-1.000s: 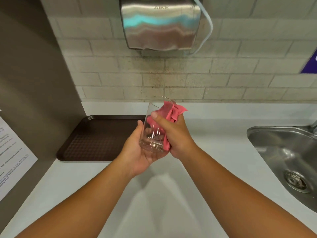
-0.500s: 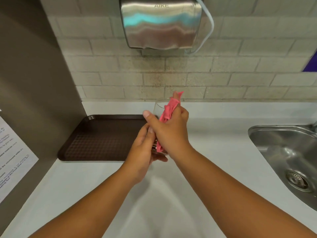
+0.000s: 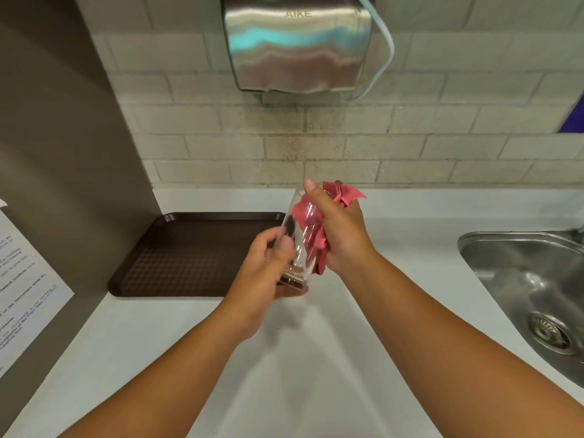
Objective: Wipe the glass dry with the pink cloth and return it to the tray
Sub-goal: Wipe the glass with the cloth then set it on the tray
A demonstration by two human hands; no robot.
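I hold a clear drinking glass (image 3: 297, 245) above the white counter, its mouth tilted up and away from me. My left hand (image 3: 264, 273) grips its lower part and base. My right hand (image 3: 341, 235) presses the pink cloth (image 3: 308, 229) against the right side of the glass, thumb lying over the rim. A bunch of the cloth sticks out above my right knuckles. The dark brown tray (image 3: 189, 248) lies on the counter just left of my hands, nothing on it.
A steel sink (image 3: 531, 286) is set in the counter at the right. A metal hand dryer (image 3: 297, 45) hangs on the tiled wall above. A brown side panel with a printed sheet (image 3: 22, 286) closes off the left.
My right hand has shifted to the right side of the glass, so the glass shows again. My left hand's grip has turned around the base. Both hands stay above the same spot.
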